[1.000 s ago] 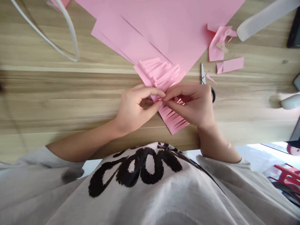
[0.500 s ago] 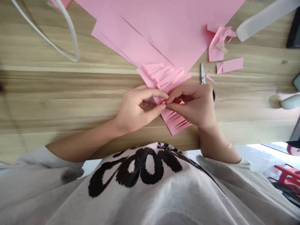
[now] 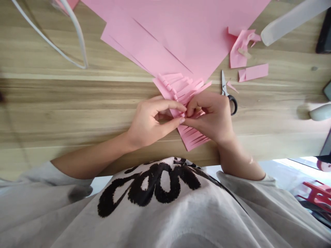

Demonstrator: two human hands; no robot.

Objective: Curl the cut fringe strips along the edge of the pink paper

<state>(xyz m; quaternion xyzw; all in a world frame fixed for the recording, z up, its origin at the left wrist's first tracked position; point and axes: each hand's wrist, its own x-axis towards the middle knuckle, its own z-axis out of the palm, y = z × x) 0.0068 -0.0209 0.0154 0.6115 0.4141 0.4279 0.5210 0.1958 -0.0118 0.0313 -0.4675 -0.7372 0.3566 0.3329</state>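
A strip of pink paper [image 3: 192, 137], cut into a fringe along one side, lies slantwise between my hands above the table. Several of its fringe ends are curled into small loops along the upper part. My left hand [image 3: 151, 120] pinches the strip near its middle, thumb and forefinger meeting at a fringe piece. My right hand [image 3: 212, 115] is closed at the same spot, its fingertips on the fringe; the exact piece between them is hidden. Just right of that hand lies a pair of scissors [image 3: 224, 89] with black handles.
Large pink paper sheets [image 3: 186, 31] cover the back of the wooden table [image 3: 51, 120]. Pink scraps [image 3: 239, 51] and a folded pink piece [image 3: 253, 72] lie at the right. A white cable [image 3: 80, 38] loops at the left; a whitish translucent object [image 3: 287, 26] lies back right.
My right hand has shifted slightly left and down, showing more of the scissors' handle. The fringed strip has tilted a little, and a small curl at the fingertips is now mostly covered.
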